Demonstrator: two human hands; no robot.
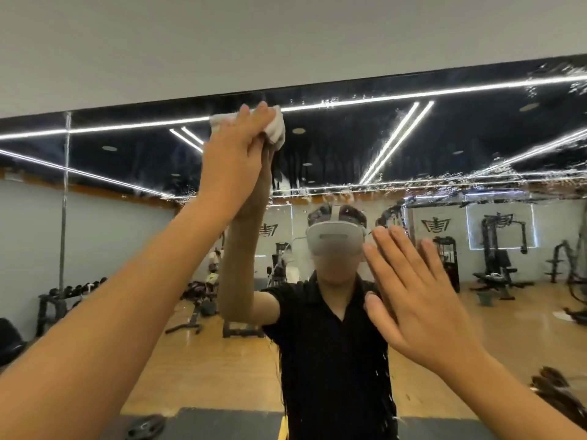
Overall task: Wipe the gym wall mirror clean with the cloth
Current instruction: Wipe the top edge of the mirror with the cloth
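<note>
Obs.: the person is standing square to the mirror (444, 138) with both arms raised.

Left hand (233, 160): reaching high, close under the mirror's top edge. Its fingers (246, 114) are lying straight over the cloth (275, 130) and pressing it flat to the glass. The thumb is hidden behind the palm, so any pinch there cannot be told.

Cloth: white, bunched, sandwiched between the left palm and the mirror. A fold is sticking out past the fingers on the right side, and a smaller corner is showing on the left.

Right hand (422, 306): holding nothing, wide, fingers spread and pointing up. It is sitting well below the cloth and towards the mirror's right half. It is probably resting on the glass, though contact is not certain from this angle.

Mirror surface: water droplets and streaks (540, 166) are clinging across the upper right part, and some are running down the middle.

Reflection: a white headset (335, 241), weight machines (498, 249) and a dumbbell rack (63, 296) are showing. A pale wall (286, 42) is running above the top edge.
</note>
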